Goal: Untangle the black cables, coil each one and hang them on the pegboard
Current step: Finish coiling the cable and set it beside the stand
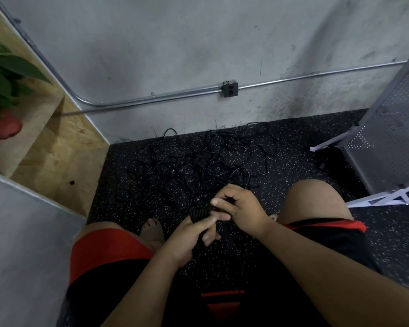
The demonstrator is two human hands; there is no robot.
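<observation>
- Nearest, between the bent knees, the left hand (pixel 187 234) curls round a coiled cable (pixel 200 214). Its fingers wrap across the bundle, probably to stop the loops springing apart.
- Just beyond and touching it, the right hand (pixel 242 208) pinches its fingertips together on a black strand at the top of the same coil. My guess is that it is winding or tucking the loose end, though the end itself is hidden under the fingers.
- Both hands are thus clamped on that one cable, held low over the floor (pixel 293 166) — close to the rest of the supply.
- Farther out, the tangle of black cables (pixel 198 161) lies spread on the speckled floor, its loops crossing one another. Most of the job looks undone.
- To the right stands the perforated pegboard (pixel 392 128), well apart from the hands — no coil shows on the part in view.
- Farthest, the grey wall (pixel 175 55) carries an outlet (pixel 230 88) on a metal conduit.
</observation>
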